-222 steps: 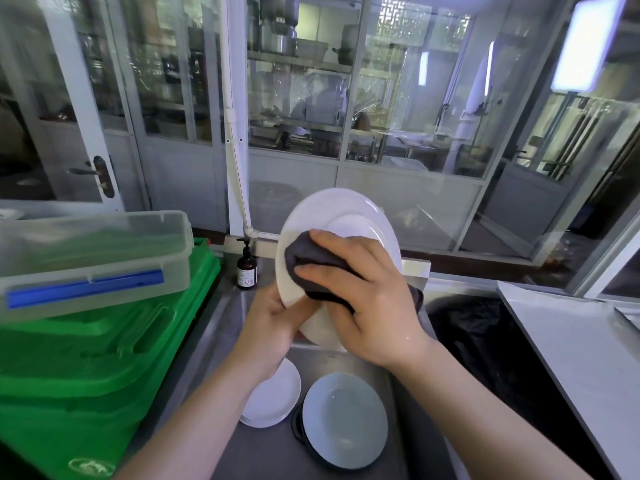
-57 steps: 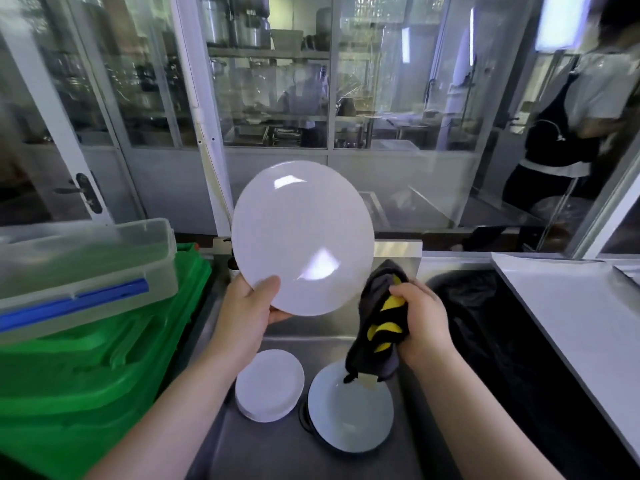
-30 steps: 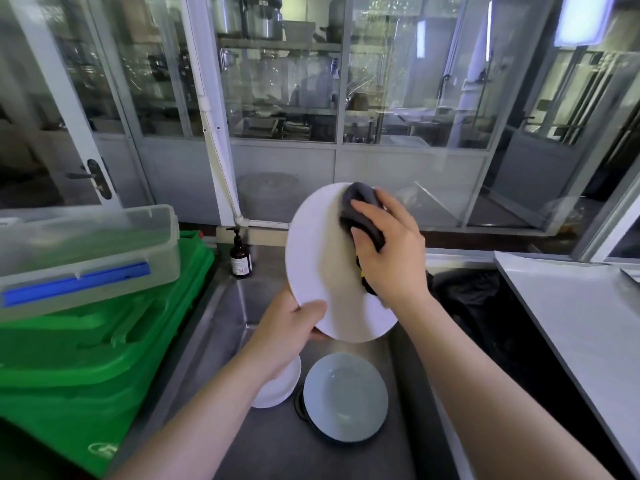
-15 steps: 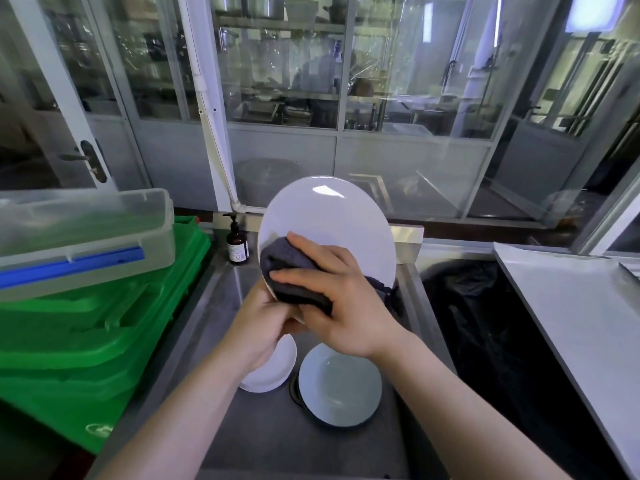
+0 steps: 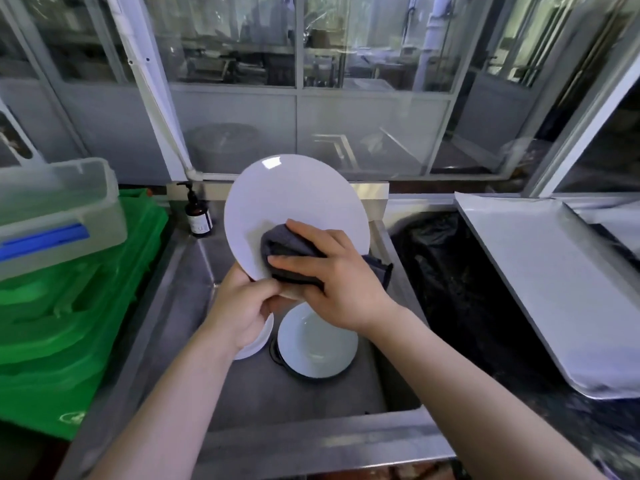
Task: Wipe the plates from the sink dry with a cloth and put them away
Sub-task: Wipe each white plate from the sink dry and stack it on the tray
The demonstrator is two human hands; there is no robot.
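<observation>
A large white plate (image 5: 294, 199) stands nearly upright above the steel sink (image 5: 242, 393). My left hand (image 5: 242, 306) grips its lower edge. My right hand (image 5: 332, 282) presses a dark grey cloth (image 5: 284, 247) against the plate's lower face, fingers curled over the cloth. On the sink floor lie a pale plate (image 5: 317, 341) on a dark-rimmed one, and a small white plate (image 5: 256, 341) half hidden under my left hand.
Stacked green crates (image 5: 69, 306) with a clear lidded box (image 5: 52, 209) on top stand to the left. A brown pump bottle (image 5: 198, 216) sits at the sink's back corner. A black bin bag (image 5: 467, 289) and a white tray (image 5: 554, 289) lie to the right.
The view has tilted downward. My right hand has slid the cloth a little to the right and lower on the plate. My left hand keeps its hold on the lower edge.
</observation>
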